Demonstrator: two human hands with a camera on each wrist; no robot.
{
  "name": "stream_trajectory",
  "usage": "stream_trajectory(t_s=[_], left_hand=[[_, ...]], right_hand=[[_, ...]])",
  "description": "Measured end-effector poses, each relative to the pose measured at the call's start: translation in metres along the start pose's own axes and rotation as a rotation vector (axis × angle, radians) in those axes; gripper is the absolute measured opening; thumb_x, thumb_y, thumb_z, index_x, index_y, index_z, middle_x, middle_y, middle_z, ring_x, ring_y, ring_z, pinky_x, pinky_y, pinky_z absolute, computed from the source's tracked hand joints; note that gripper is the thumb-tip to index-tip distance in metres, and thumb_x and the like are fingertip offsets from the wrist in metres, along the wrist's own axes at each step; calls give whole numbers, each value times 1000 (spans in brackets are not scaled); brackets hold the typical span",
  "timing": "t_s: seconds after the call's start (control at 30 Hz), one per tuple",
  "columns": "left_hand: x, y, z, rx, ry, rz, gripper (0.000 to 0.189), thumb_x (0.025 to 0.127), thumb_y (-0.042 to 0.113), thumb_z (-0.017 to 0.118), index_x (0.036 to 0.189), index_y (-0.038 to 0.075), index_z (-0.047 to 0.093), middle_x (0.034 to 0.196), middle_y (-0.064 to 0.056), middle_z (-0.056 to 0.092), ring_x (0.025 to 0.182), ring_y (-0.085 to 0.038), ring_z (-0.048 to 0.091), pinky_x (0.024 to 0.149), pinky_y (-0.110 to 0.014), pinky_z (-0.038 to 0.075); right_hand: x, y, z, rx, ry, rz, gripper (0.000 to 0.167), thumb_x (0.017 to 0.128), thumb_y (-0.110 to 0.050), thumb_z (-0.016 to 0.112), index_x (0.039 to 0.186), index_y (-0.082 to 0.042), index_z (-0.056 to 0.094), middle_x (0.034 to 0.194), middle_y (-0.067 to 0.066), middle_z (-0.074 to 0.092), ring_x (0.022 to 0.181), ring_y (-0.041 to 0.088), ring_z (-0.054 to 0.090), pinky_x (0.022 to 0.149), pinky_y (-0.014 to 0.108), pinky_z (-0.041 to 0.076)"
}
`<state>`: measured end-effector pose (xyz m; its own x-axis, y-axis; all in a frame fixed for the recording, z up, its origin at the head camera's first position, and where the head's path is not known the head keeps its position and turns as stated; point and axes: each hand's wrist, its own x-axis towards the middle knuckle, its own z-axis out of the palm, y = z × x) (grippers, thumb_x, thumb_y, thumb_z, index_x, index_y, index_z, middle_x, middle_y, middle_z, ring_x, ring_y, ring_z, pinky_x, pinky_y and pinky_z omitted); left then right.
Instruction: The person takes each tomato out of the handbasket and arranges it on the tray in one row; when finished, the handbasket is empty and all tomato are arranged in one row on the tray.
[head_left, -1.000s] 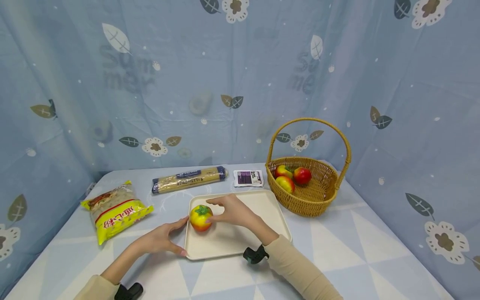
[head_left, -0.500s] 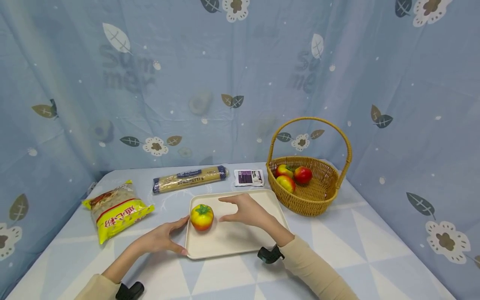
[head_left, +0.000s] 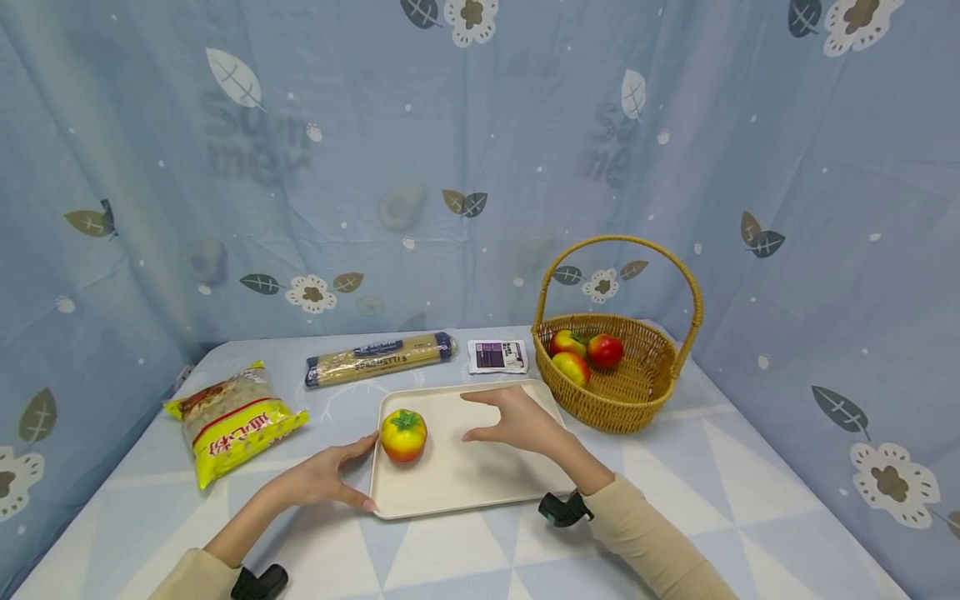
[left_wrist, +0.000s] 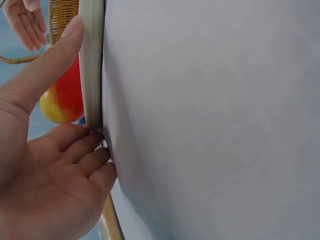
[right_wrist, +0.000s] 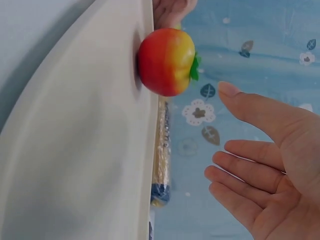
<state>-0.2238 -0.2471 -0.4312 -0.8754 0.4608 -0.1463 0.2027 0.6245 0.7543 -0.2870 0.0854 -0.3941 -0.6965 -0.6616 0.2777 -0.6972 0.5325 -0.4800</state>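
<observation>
A round yellow-and-red fruit with a green leafy top, like a tomato or persimmon, sits at the left side of a cream tray. My left hand touches the tray's left edge, thumb near its front corner and fingers farther back. In the left wrist view, the thumb of that left hand lies along the rim. My right hand hovers over the tray, right of the fruit, with thumb and fingers apart. Nothing lies between the fingers of the right hand in the right wrist view.
A wicker basket with a tall handle holds three red-and-yellow fruits at the back right. Behind the tray lie a spaghetti pack and a small white-and-purple packet. A yellow pasta bag lies at left.
My right hand has let go of the fruit and moved right, away from it. The fruit stays on the tray. My left hand keeps its place at the tray's edge.
</observation>
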Motion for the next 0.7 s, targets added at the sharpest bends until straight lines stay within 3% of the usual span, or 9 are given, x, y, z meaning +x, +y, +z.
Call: stream_trajectory(t_s=[0.2, 0.53, 0.6, 0.7], left_hand=[[0, -2, 1, 7, 2, 11, 108, 70, 31, 87, 149, -6, 24, 151, -31, 24, 139, -50, 18, 111, -64, 15], [-1, 0, 0, 7, 1, 16, 108, 70, 30, 87, 149, -6, 23, 151, -32, 24, 139, -50, 17, 110, -64, 14], [-1, 0, 0, 8, -1, 14, 108, 70, 30, 87, 150, -5, 23, 151, -31, 23, 139, -50, 17, 111, -64, 14], [-1, 0, 0, 8, -1, 12, 108, 70, 30, 87, 150, -5, 23, 151, -31, 23, 139, -50, 17, 111, -64, 14]], right_hand=[[-4, 6, -8, -40, 16, -6, 60, 80, -39, 78, 129, -10, 63, 127, 3, 63, 116, 16, 58, 96, 32, 49], [-6, 10, -25, -39, -40, -17, 63, 81, -42, 76, 132, -9, 60, 129, 4, 62, 116, 19, 59, 95, 35, 50], [-8, 11, -30, -42, -47, -27, 63, 81, -42, 76, 132, -8, 60, 128, 6, 62, 106, 17, 62, 90, 33, 52], [-10, 14, -36, -65, -35, -41, 62, 81, -43, 76, 132, -10, 61, 125, 6, 64, 78, 11, 60, 76, 26, 52]])
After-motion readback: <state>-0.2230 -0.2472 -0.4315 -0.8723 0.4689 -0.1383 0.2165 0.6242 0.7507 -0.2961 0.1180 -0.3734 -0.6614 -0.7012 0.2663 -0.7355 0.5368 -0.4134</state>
